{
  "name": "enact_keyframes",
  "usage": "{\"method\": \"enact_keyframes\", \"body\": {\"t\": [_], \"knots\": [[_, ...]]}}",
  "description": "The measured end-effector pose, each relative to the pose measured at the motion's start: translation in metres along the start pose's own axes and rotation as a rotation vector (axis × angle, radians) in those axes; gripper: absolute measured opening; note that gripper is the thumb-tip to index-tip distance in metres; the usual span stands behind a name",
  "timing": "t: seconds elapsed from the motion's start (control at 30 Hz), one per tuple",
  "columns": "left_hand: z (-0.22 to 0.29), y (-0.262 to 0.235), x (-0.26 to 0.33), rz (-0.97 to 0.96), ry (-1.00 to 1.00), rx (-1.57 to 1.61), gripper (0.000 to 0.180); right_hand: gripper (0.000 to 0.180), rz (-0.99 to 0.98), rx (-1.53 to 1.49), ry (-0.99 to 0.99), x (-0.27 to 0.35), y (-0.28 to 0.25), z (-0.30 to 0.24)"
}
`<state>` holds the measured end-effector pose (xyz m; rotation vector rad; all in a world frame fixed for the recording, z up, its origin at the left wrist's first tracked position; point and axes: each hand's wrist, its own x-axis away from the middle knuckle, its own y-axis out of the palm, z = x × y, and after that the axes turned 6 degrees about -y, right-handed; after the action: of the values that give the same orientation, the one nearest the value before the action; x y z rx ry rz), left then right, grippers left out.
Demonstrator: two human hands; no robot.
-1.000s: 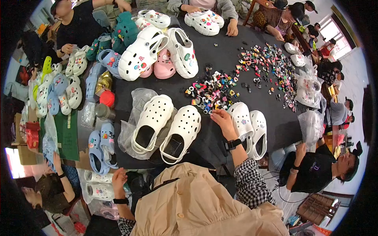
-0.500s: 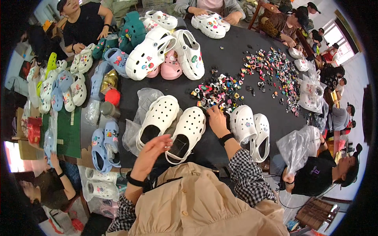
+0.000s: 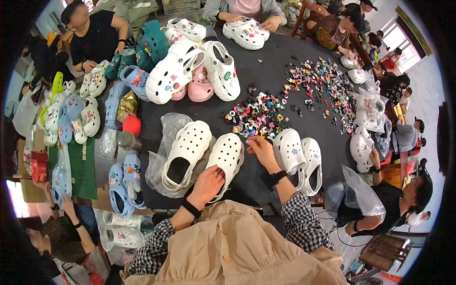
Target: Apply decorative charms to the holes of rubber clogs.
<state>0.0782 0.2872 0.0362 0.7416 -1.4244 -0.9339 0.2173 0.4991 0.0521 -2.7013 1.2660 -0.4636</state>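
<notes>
1. Covering the opening of the right plain white perforated foam clog (image 3: 227,148), the left hand (image 3: 207,185) has come down, bringing that shoe into work; grip unclear.
2. Right hand (image 3: 262,151), fingers bent, has drawn back from the heap of small multicoloured charms (image 3: 259,116); holding cannot be told.
3. Along the black surface (image 3: 330,142): two plain clogs, two charm-fitted white clogs (image 3: 289,148), one heap, one scatter (image 3: 332,85) beyond.

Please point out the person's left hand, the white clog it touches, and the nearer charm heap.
Left hand (image 3: 207,184): head view, back of hand.
White clog (image 3: 227,153): head view, holed upper.
Charm heap (image 3: 259,115): head view, middle.
</notes>
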Motion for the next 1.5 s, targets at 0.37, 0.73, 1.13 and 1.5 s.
{"method": "enact_keyframes", "body": {"t": [0.37, 0.73, 1.13, 1.5], "knots": [[-0.006, 0.019, -0.029, 0.071, 0.02, -0.071, 0.039, 0.026, -0.241, -0.542, 0.211, 0.033, 0.021, -0.027], [-0.008, 0.016, -0.033, 0.085, 0.05, -0.03, 0.035, 0.02, -0.138, 0.298, -0.377, 0.024, 0.043, -0.032], [-0.009, 0.022, -0.033, 0.226, 0.114, 0.0, 0.03, 0.013, -0.19, 0.553, -0.413, 0.012, 0.047, -0.052], [-0.008, 0.016, -0.033, 0.252, 0.124, -0.117, 0.026, 0.011, -0.283, 0.474, -0.421, 0.008, 0.043, -0.053]]}}
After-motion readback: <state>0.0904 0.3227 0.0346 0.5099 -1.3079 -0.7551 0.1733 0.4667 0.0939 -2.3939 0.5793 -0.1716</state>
